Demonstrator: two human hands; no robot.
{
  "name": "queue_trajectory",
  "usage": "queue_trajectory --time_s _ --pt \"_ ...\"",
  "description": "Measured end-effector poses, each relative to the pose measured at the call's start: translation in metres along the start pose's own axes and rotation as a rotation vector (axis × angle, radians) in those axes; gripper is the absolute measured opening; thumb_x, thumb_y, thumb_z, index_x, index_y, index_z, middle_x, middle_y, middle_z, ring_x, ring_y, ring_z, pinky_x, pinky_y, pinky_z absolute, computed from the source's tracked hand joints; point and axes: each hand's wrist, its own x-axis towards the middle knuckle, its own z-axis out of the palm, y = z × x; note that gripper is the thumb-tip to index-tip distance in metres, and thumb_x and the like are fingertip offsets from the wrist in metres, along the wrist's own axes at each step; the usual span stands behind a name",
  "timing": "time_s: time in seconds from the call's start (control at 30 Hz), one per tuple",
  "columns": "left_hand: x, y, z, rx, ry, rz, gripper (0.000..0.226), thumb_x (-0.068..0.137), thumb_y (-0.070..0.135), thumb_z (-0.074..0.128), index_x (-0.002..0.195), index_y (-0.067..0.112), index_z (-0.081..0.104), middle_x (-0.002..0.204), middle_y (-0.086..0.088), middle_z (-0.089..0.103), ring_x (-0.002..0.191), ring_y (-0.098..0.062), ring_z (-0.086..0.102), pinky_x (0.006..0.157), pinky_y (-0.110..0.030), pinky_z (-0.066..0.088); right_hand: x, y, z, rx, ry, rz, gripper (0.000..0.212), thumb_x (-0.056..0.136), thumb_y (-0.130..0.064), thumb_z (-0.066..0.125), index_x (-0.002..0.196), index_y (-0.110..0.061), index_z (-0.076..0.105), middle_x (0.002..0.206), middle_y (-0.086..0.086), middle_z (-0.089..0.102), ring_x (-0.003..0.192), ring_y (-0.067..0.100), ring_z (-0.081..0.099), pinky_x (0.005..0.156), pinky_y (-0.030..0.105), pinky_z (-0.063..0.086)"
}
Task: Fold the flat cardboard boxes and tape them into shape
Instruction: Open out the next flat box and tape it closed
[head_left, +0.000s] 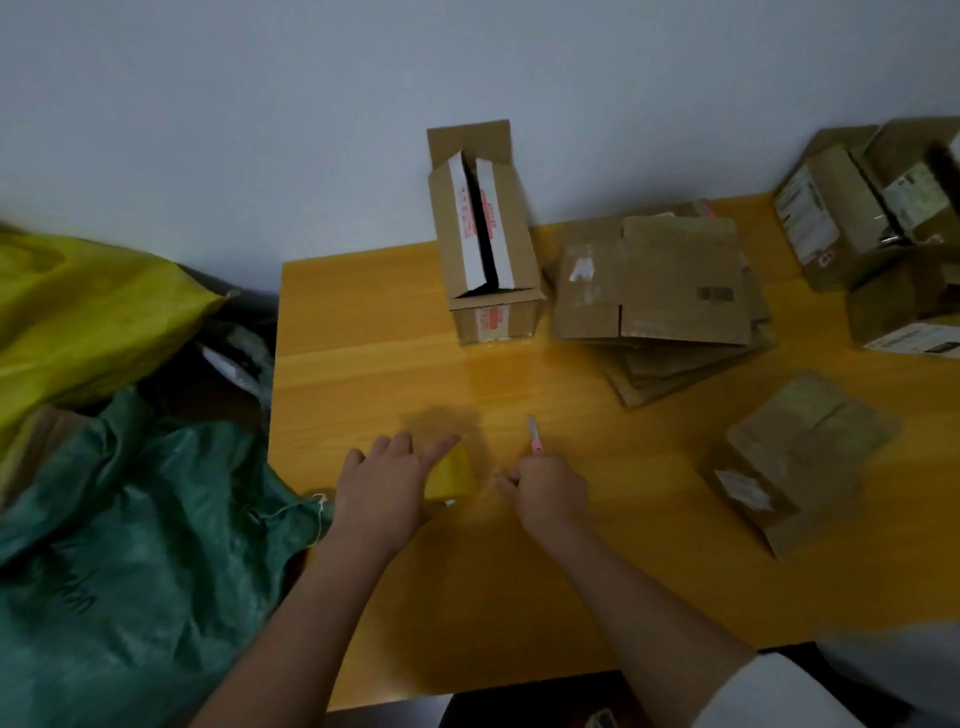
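- Near table (363, 322) front edge: left hand (382, 491), fingers spread and straight, over yellow tape roll (451, 480), likely steadying it for a pull.
- Right hand (548, 491) curled around pink cutter (535, 435), blade forward (ready to slice tape, presumably).
- Toward wall: folded box (485, 244), flaps untaped; flat cardboard stack (660, 296) beside it, within reach.

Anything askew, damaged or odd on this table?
Mildly. The stack of flat cardboard boxes is fanned out, lower sheets skewed. The standing box has its top flaps untaped, with a dark gap between them. The right hand grips a pink cutter, blade end pointing away.
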Motion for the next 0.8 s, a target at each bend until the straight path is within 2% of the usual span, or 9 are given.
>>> queue_trajectory --time_s 0.07,0.2,0.3,0.37,0.47,0.53,0.6,0.7,0.8 --pt "0.001 0.001 0.006 -0.063 -0.007 0.011 0.079 0.090 0.050 0.059 0.150 0.049 0.007 0.123 -0.001 0.039 0.118 -0.025 0.039 0.095 -0.040 0.035 0.004 -0.002 0.003 -0.044 0.056 0.047 0.039 0.090 -0.051 0.060 0.103 -0.015 0.066 0.105 0.003 0.063 0.100 0.019 0.059 0.065 0.030 0.043" --pt "-0.001 0.000 0.009 -0.153 -0.056 0.011 0.083 0.085 0.056 0.063 0.149 0.050 0.010 0.129 -0.001 0.035 0.119 -0.026 0.037 0.096 -0.042 0.038 0.006 -0.005 0.005 -0.036 0.067 0.053 0.036 0.089 -0.045 0.065 0.109 -0.015 0.062 0.110 0.002 0.061 0.107 0.019 0.056 0.073 0.031 0.048" --pt "-0.001 0.005 0.000 -0.133 -0.118 -0.030 0.084 0.078 0.077 0.051 0.149 0.046 0.018 0.132 -0.001 0.036 0.123 -0.027 0.039 0.098 -0.045 0.036 -0.003 0.000 0.001 0.031 0.192 0.055 0.019 0.098 -0.026 0.053 0.113 -0.016 0.060 0.107 0.002 0.064 0.102 0.020 0.059 0.067 0.032 0.045" --pt "0.001 0.014 -0.010 -0.062 -0.110 -0.060 0.078 0.080 0.080 0.042 0.147 0.040 0.032 0.134 -0.003 0.038 0.126 -0.028 0.039 0.102 -0.046 0.034 -0.015 0.015 -0.011 0.124 0.297 0.050 0.013 0.099 -0.023 0.048 0.099 -0.017 0.059 0.094 0.000 0.061 0.092 0.019 0.058 0.060 0.029 0.037" --pt "0.017 0.044 -0.022 -0.101 -0.057 -0.011 0.055 0.092 0.059 0.048 0.141 0.033 0.044 0.132 -0.004 0.043 0.125 -0.027 0.045 0.102 -0.043 0.038 -0.037 0.056 -0.042 0.253 0.502 0.055 0.011 0.093 -0.015 0.052 0.083 -0.019 0.049 0.080 -0.004 0.045 0.077 0.015 0.045 0.059 0.027 0.031" --pt "0.033 0.079 -0.025 -0.311 -0.043 0.109 0.045 0.097 0.036 0.052 0.141 0.029 0.046 0.130 -0.004 0.046 0.120 -0.027 0.052 0.098 -0.039 0.044 -0.050 0.091 -0.061 0.288 0.691 0.115 0.009 0.093 -0.013 0.054 0.086 -0.018 0.051 0.086 -0.002 0.047 0.079 0.013 0.041 0.061 0.026 0.034" --pt "0.047 0.122 -0.028 -0.546 -0.047 0.259 0.045 0.099 0.018 0.050 0.142 0.027 0.046 0.132 -0.006 0.048 0.117 -0.027 0.054 0.096 -0.034 0.045 -0.059 0.130 -0.072 0.298 0.828 0.235 0.008 0.094 -0.012 0.053 0.097 -0.014 0.059 0.101 0.008 0.052 0.088 0.020 0.044 0.066 0.030 0.039" --pt "0.061 0.188 -0.035 -0.745 -0.081 0.416 0.061 0.097 0.001 0.044 0.148 0.033 0.036 0.146 -0.004 0.041 0.132 -0.023 0.042 0.099 -0.024 0.038 -0.068 0.185 -0.074 0.322 0.727 0.360 0.027 0.097 -0.016 0.051 0.122 -0.018 0.063 0.132 0.016 0.042 0.114 0.033 0.042 0.087 0.045 0.046" --pt "0.073 0.236 -0.034 -0.833 -0.194 0.492 0.075 0.090 -0.013 0.040 0.151 0.031 0.030 0.158 0.001 0.021 0.148 -0.016 0.015 0.090 0.003 0.024 -0.073 0.224 -0.070 0.434 0.580 0.168 0.035 0.100 -0.019 0.048 0.133 -0.021 0.059 0.149 0.015 0.031 0.133 0.034 0.036 0.105 0.045 0.042"
